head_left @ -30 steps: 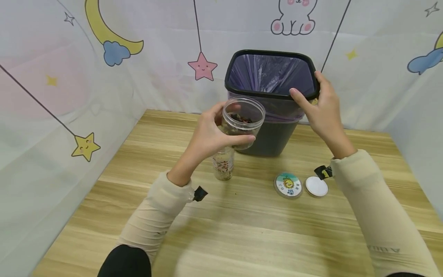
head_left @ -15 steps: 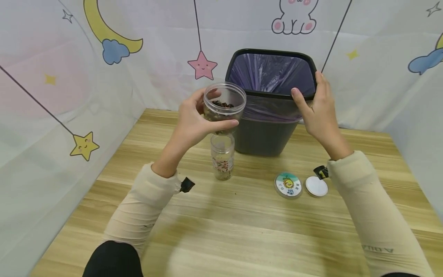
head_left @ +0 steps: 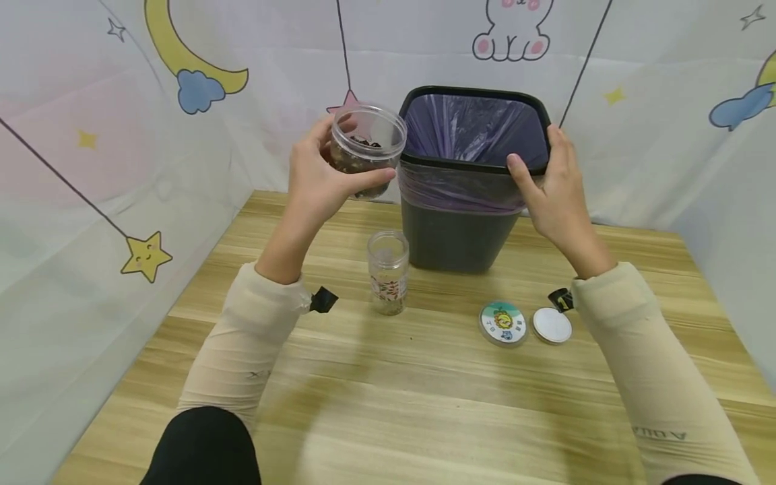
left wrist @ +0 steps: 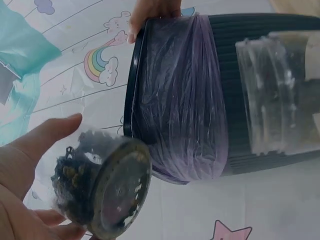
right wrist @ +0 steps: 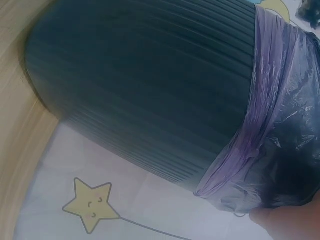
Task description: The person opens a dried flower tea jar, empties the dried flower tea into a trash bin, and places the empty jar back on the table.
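Note:
My left hand (head_left: 315, 175) grips a clear plastic jar (head_left: 368, 158) around its side, thumb in front. Dark, mixed dried bits lie in the lower part of this jar. It is held in the air just left of the trash bin's rim, its mouth uncovered. My right hand (head_left: 559, 188) holds the black rim of the dark grey trash bin (head_left: 451, 237) at the right front corner. A purple bag (right wrist: 260, 95) lines the bin and folds over its outside. In the left wrist view the held jar (left wrist: 97, 185) shows its base.
Upright on the wooden table (head_left: 388, 404), in front of the bin, stands a slimmer clear jar (head_left: 389, 273) with some pale bits at its bottom. To the right lie a printed round lid (head_left: 503, 323) and a white round lid (head_left: 552, 326). A cartoon-patterned curtain (head_left: 291, 81) hangs behind.
My left hand has carried the jar from in front of the bin leftward and upward, uncovering the slimmer jar. My right hand stays on the bin's rim.

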Demonstrator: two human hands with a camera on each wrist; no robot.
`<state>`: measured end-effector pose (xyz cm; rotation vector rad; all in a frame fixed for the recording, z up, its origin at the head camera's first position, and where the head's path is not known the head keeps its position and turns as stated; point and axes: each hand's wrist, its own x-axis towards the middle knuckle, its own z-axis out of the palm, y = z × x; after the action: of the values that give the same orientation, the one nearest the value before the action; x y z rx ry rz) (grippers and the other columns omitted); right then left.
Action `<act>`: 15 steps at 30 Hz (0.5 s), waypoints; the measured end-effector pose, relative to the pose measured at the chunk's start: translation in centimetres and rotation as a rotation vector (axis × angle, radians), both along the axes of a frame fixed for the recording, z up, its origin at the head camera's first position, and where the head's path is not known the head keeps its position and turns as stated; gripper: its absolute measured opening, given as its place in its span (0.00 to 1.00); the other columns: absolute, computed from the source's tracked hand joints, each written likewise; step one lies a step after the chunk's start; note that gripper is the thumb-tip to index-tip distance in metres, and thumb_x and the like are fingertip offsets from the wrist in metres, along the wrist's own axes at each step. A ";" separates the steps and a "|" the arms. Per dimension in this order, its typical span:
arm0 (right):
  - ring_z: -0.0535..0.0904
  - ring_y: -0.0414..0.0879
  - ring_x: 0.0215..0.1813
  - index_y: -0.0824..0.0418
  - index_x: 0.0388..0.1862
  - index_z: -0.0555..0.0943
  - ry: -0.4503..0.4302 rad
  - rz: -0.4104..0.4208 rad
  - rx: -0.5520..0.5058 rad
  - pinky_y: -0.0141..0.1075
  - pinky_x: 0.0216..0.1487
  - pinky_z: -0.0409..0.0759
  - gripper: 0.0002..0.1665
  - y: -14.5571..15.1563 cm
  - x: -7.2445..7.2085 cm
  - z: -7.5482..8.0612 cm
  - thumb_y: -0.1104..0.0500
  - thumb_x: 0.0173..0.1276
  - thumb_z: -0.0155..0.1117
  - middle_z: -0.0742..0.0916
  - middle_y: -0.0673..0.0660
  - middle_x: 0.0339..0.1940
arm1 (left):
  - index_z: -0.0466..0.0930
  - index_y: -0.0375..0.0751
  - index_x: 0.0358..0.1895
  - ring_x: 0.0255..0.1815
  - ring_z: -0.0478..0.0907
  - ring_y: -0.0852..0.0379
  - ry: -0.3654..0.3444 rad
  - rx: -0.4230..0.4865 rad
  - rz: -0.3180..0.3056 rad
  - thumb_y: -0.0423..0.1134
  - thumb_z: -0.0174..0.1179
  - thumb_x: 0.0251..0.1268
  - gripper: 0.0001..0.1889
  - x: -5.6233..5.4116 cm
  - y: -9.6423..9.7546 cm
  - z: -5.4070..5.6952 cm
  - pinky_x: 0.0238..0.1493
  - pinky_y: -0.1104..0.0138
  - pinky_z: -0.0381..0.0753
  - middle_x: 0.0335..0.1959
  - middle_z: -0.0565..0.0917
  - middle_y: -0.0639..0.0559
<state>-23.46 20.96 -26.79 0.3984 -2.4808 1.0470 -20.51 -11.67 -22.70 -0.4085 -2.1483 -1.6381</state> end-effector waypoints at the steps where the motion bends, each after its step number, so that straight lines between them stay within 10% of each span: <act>1: 0.45 0.52 0.80 0.65 0.81 0.46 -0.001 0.001 0.001 0.47 0.79 0.44 0.56 0.0 0.0 0.0 0.28 0.71 0.46 0.52 0.63 0.81 | 0.74 0.41 0.66 0.53 0.78 0.54 0.025 -0.020 0.025 0.35 0.83 0.39 0.44 -0.2 0.1 0.2 0.54 0.67 0.78 0.59 0.80 0.48; 15: 0.44 0.50 0.80 0.64 0.81 0.46 0.000 0.002 0.008 0.46 0.79 0.44 0.55 0.1 0.0 -0.1 0.30 0.72 0.46 0.52 0.62 0.81 | 0.69 0.48 0.72 0.64 0.70 0.62 0.091 -0.325 0.286 0.46 0.82 0.43 0.48 -2.2 1.7 1.9 0.63 0.71 0.67 0.63 0.77 0.53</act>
<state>-23.49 21.06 -26.91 0.4032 -2.4852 1.0384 -22.71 -9.94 -20.84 -0.2478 -2.2845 -1.1005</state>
